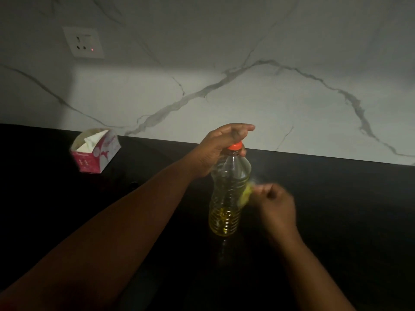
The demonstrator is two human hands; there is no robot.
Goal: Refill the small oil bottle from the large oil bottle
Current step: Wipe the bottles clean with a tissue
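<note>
A clear ribbed plastic oil bottle (226, 198) stands upright on the black counter (336, 209), with yellow oil filling roughly its bottom quarter. Its orange cap (235, 146) is on. My left hand (221, 149) grips the bottle at the neck and cap from the left. My right hand (275, 203), blurred, sits at the bottle's right side with curled fingers against a yellowish patch (246, 194) on the bottle wall; what that patch is cannot be told. No second bottle is in view.
A pink and white tissue box (95, 151) with white tissue sticking out lies at the counter's back left. A marble wall (247, 86) rises behind the counter, with a socket (84, 42) at upper left.
</note>
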